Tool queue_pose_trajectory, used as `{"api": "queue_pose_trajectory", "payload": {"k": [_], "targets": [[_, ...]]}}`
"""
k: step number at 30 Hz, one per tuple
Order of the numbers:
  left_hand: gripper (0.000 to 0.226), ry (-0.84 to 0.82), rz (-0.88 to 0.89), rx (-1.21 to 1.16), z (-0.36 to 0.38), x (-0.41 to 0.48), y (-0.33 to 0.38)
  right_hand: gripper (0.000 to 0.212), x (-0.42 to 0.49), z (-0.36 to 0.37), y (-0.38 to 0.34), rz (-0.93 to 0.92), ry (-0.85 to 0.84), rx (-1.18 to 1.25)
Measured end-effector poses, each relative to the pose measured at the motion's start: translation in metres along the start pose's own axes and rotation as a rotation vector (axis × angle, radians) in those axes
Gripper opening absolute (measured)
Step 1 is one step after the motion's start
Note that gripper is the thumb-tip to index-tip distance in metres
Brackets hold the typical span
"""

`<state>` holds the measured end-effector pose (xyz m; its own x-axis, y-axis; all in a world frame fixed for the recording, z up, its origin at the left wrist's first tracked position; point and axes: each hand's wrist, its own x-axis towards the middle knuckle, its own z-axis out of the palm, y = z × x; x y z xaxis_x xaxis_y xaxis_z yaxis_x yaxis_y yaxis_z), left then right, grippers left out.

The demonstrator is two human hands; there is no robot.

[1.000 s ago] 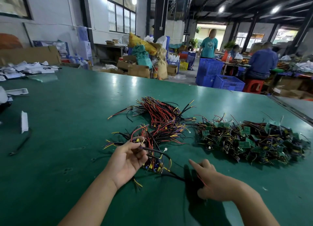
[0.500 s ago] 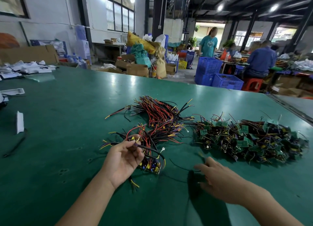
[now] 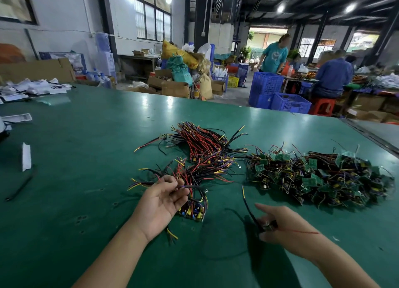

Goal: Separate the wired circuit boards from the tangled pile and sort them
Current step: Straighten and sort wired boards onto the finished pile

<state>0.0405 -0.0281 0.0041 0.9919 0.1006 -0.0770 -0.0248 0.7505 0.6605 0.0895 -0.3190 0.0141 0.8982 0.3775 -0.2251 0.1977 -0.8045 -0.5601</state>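
Left hand (image 3: 160, 205) pinches wires (image 3: 187, 186) above a circuit board (image 3: 193, 212); right hand (image 3: 278, 225) grips a black wire (image 3: 250, 210), tangled pile (image 3: 319, 175) beyond, toward the table's (image 3: 86, 158) right edge.

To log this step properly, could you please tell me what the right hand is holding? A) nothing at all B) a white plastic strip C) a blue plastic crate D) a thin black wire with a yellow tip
D: the right hand pinches the lower end of a thin black wire with a yellow tip between thumb and fingers.
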Motion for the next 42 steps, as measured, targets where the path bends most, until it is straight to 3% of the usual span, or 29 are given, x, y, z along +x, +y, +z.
{"api": "queue_pose_trajectory", "payload": {"k": [3, 6, 8, 11, 13, 15, 20, 24, 27, 33, 37, 41, 42], "targets": [[0.015, 0.012, 0.003, -0.004, 0.001, 0.0, -0.002, 0.046, 0.005, 0.002, -0.002, -0.058, 0.004, -0.167], [0.03, 0.008, 0.003, -0.023, 0.002, 0.001, -0.003, 0.012, 0.006, 0.007, -0.015, -0.047, 0.128, -0.262], [0.023, 0.014, 0.012, -0.037, 0.002, 0.002, -0.004, 0.032, 0.006, 0.014, -0.024, -0.033, 0.208, -0.398], [0.005, 0.013, 0.051, -0.026, 0.003, 0.001, -0.007, 0.04, 0.008, 0.024, -0.04, -0.114, 0.358, -0.458], [0.006, 0.011, 0.066, -0.01, 0.004, 0.001, -0.008, 0.054, 0.009, 0.032, -0.047, -0.227, 0.477, -0.304], [0.015, 0.001, 0.064, 0.002, 0.005, 0.0, -0.009, 0.073, 0.009, 0.04, -0.058, -0.288, 0.528, 0.045], [0.022, -0.07, 0.046, 0.057, 0.012, -0.004, -0.015, 0.052, 0.009, 0.056, -0.087, -0.015, 0.157, 0.959], [0.024, -0.207, 0.015, 0.177, 0.021, -0.012, -0.026, 0.035, 0.011, 0.059, -0.086, 0.082, -0.041, 1.302], [0.034, -0.249, 0.019, 0.319, 0.025, -0.016, -0.037, 0.037, 0.013, 0.067, -0.08, -0.013, -0.011, 1.339], [0.031, -0.216, 0.005, 0.81, 0.021, -0.015, -0.049, 0.028, 0.011, 0.07, -0.069, -0.168, 0.328, 1.177], [0.036, -0.277, -0.078, 0.964, 0.02, -0.016, -0.057, 0.032, 0.009, 0.071, -0.073, -0.341, 0.347, 1.087], [0.056, -0.156, 0.052, 1.15, 0.018, -0.015, -0.061, 0.024, 0.009, 0.071, -0.077, -0.362, 0.319, 1.117], [0.05, -0.169, 0.088, 1.163, 0.019, -0.015, -0.061, 0.023, 0.008, 0.071, -0.078, -0.371, 0.315, 1.106]]}}
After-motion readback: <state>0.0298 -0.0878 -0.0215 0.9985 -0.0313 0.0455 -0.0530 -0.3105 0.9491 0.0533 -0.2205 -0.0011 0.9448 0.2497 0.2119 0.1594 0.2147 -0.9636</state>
